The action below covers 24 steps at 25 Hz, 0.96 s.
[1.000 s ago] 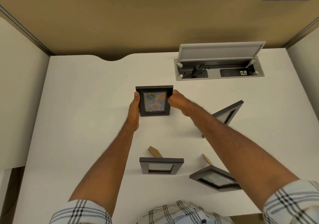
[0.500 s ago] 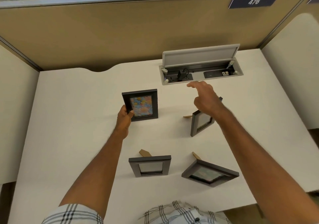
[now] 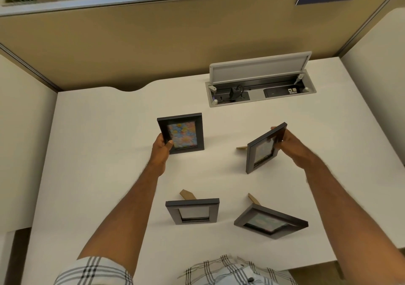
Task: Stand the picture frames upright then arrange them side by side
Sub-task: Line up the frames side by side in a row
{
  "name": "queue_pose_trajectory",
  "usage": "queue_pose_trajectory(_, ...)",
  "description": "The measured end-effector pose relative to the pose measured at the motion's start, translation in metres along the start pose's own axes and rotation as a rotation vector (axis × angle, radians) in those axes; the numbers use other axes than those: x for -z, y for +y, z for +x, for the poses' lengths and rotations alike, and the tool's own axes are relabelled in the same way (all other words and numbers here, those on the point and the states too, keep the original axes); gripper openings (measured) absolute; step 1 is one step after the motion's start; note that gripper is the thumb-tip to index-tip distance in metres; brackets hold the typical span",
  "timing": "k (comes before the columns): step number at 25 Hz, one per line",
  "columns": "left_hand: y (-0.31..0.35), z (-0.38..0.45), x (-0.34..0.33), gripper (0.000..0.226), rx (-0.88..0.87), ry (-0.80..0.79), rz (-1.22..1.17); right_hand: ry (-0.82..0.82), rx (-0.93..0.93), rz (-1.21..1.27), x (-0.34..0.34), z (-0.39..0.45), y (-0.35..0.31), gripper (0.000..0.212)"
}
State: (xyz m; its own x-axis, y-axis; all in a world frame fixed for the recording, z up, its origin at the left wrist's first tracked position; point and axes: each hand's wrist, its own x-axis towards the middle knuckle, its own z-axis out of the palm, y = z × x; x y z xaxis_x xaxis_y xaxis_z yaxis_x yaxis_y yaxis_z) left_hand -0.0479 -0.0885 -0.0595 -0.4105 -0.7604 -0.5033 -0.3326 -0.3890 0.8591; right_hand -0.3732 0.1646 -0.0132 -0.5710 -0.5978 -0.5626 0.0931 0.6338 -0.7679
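Several dark picture frames stand on the white desk. My left hand grips the lower left edge of the frame with a colourful picture, which stands upright facing me. My right hand holds the upper right corner of a second frame, which is turned at an angle with its tan back stand pointing left. Nearer to me, a third frame stands on its stand, and a fourth frame stands rotated to the right of it.
An open cable box with a raised grey lid is set into the desk at the back right. Tan partition walls close off the back and sides. The desk's front edge runs just before my plaid shirt.
My right hand left the colourful frame, swung right and took hold of the angled frame's top corner. My left hand stays on the colourful frame. The view tilted up.
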Motion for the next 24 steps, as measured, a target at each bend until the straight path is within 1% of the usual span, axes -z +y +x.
queue_pose_trajectory(4,0.001,0.001,0.0,0.044,0.004,0.003,0.02,-0.072,-0.107,0.038,-0.006,0.009,0.021,0.049)
queue_pose_trajectory(6,0.0,0.001,0.0,0.044,0.004,0.003,0.021,-0.139,-0.144,0.055,-0.011,0.013,0.026,0.043)
queue_pose_trajectory(9,0.0,0.001,-0.001,0.044,0.0,0.006,0.024,-0.208,-0.161,0.081,-0.02,0.019,0.033,0.042)
queue_pose_trajectory(12,0.0,0.002,-0.001,0.044,0.004,0.006,0.019,-0.223,-0.159,0.119,-0.029,0.028,0.028,0.039)
queue_pose_trajectory(16,-0.002,0.002,0.002,0.045,0.004,-0.001,0.005,-0.219,-0.159,0.206,-0.043,0.046,0.008,0.042)
queue_pose_trajectory(21,-0.004,0.004,0.012,0.046,0.013,0.008,-0.007,-0.227,-0.157,0.135,-0.069,0.069,-0.021,0.052)
queue_pose_trajectory(24,-0.007,0.004,0.021,0.045,0.018,0.027,-0.022,-0.229,-0.148,0.141,-0.088,0.076,-0.034,0.049)
